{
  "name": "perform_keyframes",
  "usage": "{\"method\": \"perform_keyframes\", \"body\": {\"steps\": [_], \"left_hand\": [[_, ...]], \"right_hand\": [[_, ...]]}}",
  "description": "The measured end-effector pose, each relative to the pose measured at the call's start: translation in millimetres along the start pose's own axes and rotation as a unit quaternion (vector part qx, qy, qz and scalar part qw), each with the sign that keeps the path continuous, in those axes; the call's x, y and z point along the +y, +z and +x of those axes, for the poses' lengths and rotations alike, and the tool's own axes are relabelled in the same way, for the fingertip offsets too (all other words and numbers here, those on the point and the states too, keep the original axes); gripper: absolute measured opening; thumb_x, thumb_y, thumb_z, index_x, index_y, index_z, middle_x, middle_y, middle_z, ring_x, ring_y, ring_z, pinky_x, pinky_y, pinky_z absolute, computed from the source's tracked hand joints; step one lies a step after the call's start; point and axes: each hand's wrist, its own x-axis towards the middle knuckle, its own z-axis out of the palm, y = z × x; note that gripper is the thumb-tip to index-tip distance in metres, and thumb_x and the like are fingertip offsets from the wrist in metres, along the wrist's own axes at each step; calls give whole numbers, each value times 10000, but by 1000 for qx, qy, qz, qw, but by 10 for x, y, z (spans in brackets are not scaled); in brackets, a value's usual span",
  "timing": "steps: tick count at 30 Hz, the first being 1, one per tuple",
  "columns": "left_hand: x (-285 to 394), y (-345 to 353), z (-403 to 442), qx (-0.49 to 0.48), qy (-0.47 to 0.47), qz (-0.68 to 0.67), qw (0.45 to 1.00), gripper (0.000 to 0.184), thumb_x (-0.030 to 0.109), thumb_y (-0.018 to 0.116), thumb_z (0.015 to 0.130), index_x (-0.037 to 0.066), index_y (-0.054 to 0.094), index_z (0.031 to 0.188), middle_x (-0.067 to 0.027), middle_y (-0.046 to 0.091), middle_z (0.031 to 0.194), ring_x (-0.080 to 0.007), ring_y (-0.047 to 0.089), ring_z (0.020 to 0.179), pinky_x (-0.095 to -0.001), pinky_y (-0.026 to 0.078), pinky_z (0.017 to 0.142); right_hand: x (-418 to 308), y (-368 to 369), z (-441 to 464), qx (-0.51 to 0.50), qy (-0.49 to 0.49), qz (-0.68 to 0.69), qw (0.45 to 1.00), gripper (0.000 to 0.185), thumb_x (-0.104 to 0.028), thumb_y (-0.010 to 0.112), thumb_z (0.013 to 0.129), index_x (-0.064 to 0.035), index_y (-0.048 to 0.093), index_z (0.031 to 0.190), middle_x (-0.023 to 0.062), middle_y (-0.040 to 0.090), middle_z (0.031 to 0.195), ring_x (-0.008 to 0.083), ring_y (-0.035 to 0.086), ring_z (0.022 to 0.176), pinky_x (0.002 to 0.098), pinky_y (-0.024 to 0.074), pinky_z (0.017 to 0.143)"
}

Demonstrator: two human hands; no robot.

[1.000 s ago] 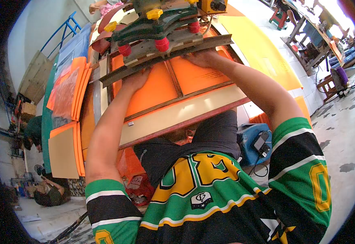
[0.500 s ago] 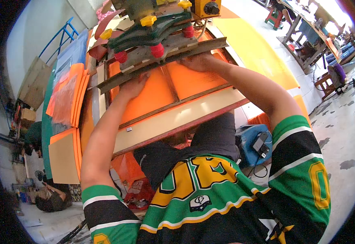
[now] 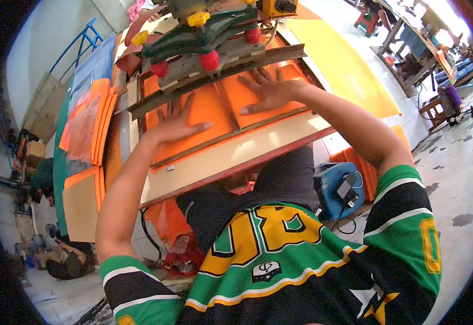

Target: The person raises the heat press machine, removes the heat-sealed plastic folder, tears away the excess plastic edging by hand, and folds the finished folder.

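My left hand (image 3: 176, 120) lies with fingers spread on the left orange panel (image 3: 206, 105), inside a dark metal frame (image 3: 198, 145). On the right orange panel (image 3: 280, 100) rests my right hand (image 3: 266, 91), fingers also apart. Neither hand grips anything. Just beyond my fingertips a long metal bar (image 3: 220, 78) crosses the frame, under a dark green machine head (image 3: 204, 40) with red knobs (image 3: 209, 60) and yellow knobs (image 3: 198, 19). A cream board edge (image 3: 236, 154) runs along the near side of the frame.
Orange folded sheets (image 3: 93, 124) are stacked at the left, above a tan board (image 3: 81, 208). A yellow sheet (image 3: 345, 70) extends to the right. A blue container (image 3: 337, 189) stands by my leg. Another person (image 3: 71, 262) is at the lower left; a workbench (image 3: 410, 49) stands upper right.
Both hands have drawn back toward me from under the metal bar. Their fingers are now spread over the orange panels.
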Motion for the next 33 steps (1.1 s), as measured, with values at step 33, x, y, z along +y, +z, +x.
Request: {"method": "perform_keyframes", "body": {"steps": [33], "left_hand": [[72, -91, -34, -51, 7, 29, 998, 1546, 971, 596, 544, 90, -122, 1592, -361, -190, 1583, -456, -230, 1481, -698, -33, 1144]], "right_hand": [[54, 60, 13, -22, -16, -7, 1000, 1354, -958, 508, 659, -179, -55, 1613, 282, -102, 1635, 399, -131, 1525, 687, 4, 1170]]}}
